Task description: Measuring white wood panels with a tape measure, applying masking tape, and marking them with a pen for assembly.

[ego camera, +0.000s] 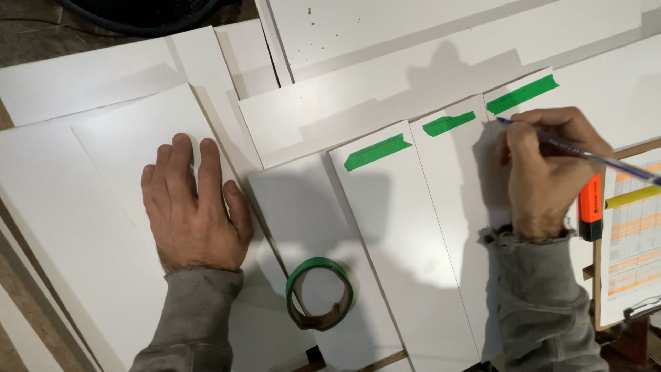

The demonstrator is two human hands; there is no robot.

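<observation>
Green tape roll (319, 293) sat upright near centre on a white panel. Orange highlighter (589, 208) lay right, beside a clipboard (632, 238) holding a printed coloured table. Dark hose (138, 14) curved far left. More white boards (358, 31) stacked far.

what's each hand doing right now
left hand: open, flat on a white panel
right hand: closed on a pen
</observation>
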